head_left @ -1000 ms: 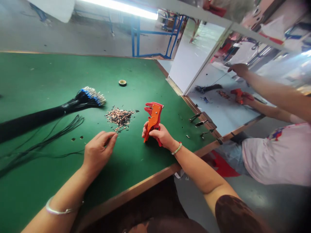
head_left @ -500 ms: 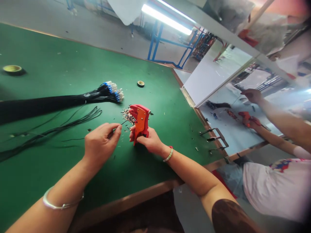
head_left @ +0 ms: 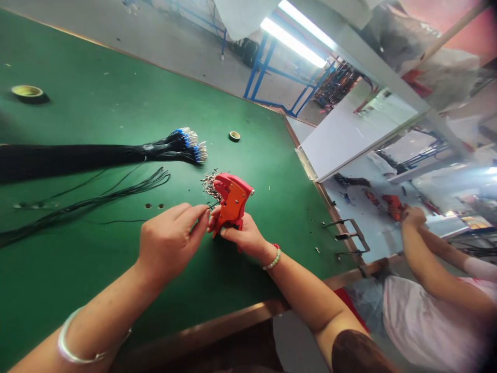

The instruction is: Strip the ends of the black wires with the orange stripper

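Observation:
My right hand (head_left: 243,231) is wrapped round the handle of a red and orange wire stripper (head_left: 235,201), whose head points up and to the left. Just left of the tool, my left hand (head_left: 173,241) pinches a thin black wire (head_left: 212,206) between thumb and fingertips, its end near the stripper's jaws. A pile of short wire scraps (head_left: 210,186) lies on the green table behind the tool head. Beyond my left hand rests a loose bunch of thin black wires (head_left: 128,191). Farther back is a thick black wire bundle (head_left: 97,157) with blue and silver terminals (head_left: 192,144) at its end.
Two rolls of tape (head_left: 234,136) (head_left: 28,92) sit on the green table (head_left: 155,109). A metal bracket (head_left: 351,235) is fixed at the right edge, near a white panel (head_left: 349,129). Farther right, a co-worker's hands (head_left: 413,215) hold a similar red tool (head_left: 393,206).
My left hand has moved right, bringing the wire to the stripper, whose head has tilted slightly. The view has shifted a little. The co-worker's raised hand has come down to their tool.

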`<move>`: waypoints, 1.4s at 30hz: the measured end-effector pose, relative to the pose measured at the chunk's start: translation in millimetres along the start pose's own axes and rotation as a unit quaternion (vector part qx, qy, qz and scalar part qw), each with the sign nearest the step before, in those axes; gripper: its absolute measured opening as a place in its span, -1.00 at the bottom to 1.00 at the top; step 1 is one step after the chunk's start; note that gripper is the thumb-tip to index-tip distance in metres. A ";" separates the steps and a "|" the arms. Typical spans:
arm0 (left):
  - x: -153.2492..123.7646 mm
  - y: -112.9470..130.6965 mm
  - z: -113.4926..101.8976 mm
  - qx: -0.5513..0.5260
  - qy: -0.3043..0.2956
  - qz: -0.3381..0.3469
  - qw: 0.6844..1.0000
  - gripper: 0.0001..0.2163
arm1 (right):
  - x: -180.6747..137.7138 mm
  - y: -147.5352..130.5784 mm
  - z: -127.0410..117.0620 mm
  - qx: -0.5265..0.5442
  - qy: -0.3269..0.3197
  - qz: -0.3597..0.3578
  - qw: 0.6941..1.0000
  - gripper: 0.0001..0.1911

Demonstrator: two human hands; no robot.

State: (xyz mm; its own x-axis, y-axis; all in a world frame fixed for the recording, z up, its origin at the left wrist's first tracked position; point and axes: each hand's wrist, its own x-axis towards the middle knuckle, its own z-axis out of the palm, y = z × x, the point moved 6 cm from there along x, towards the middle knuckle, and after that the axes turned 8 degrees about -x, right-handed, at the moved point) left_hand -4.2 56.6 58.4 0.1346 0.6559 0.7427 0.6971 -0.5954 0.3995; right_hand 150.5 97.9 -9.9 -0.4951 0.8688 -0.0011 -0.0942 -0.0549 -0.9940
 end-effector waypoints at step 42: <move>-4.7 19.5 6.4 0.046 -0.030 0.054 0.997 -0.77 | -13.6 10.7 9.3 -0.059 0.083 0.046 0.994 -0.40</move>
State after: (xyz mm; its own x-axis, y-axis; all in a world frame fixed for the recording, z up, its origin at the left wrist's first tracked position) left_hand 13.3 44.9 59.3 0.2531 0.6186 0.7438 0.7380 -0.6206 0.2650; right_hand 148.2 80.9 -19.5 -0.3470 0.9325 -0.1001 0.0512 -0.0878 -0.9948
